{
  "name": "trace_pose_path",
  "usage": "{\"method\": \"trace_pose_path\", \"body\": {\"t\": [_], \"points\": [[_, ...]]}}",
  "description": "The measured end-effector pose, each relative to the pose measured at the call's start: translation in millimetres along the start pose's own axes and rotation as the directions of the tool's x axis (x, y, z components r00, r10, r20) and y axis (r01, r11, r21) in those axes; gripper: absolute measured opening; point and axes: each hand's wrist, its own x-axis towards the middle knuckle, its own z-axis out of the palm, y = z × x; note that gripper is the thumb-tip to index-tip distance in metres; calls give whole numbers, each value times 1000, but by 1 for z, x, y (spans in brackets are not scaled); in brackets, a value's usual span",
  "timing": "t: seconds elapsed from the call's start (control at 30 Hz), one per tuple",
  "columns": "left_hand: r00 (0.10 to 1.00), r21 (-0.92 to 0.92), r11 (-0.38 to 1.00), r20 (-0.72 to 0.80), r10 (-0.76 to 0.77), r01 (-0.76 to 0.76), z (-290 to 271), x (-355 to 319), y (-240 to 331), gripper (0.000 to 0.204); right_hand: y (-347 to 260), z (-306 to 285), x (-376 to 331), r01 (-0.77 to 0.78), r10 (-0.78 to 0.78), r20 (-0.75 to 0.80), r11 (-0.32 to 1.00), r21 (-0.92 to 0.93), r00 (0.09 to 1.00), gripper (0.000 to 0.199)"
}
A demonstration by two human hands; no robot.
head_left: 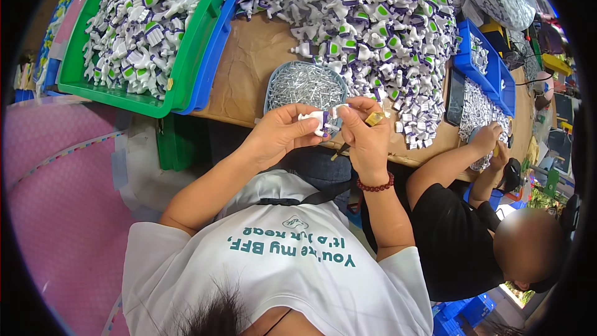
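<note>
In front of my chest, my left hand [283, 132] pinches a small white and purple plastic toy figure part [316, 121] between thumb and fingers. My right hand [368, 140] meets it from the other side, thumb and forefinger closed on a small white piece [339, 111]. A yellow tool handle [374, 118] is tucked in the same hand; its working end is mostly hidden. Just beyond both hands stands a blue-grey bowl [272, 90] filled with thin silver metal pins [306, 84].
A large heap of white, purple and green toy parts [379, 31] covers the table [239, 62]. At left, a green crate [177, 81] holds more of them. To the right are a phone [456, 96], a divided blue tray [491, 78] and a co-worker [454, 236] handling small parts.
</note>
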Motion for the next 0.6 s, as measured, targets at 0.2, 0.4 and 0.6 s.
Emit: {"method": "trace_pose_path", "body": {"t": [0.2, 0.4, 0.6], "points": [[1000, 0, 1000, -14, 8, -8, 0, 0, 2, 19, 4, 3, -2, 23, -24, -19, 999, -43, 1000, 18], [999, -14, 999, -33, 42, -42, -4, 2, -3, 20, 11, -2, -5, 48, -46, 29, 993, -106, 999, 15], [993, 50, 996, -87, 79, -75, -3, -1, -2, 21, 9, -5, -10, 90, -65, 96, 955, -284, 993, 11]]}}
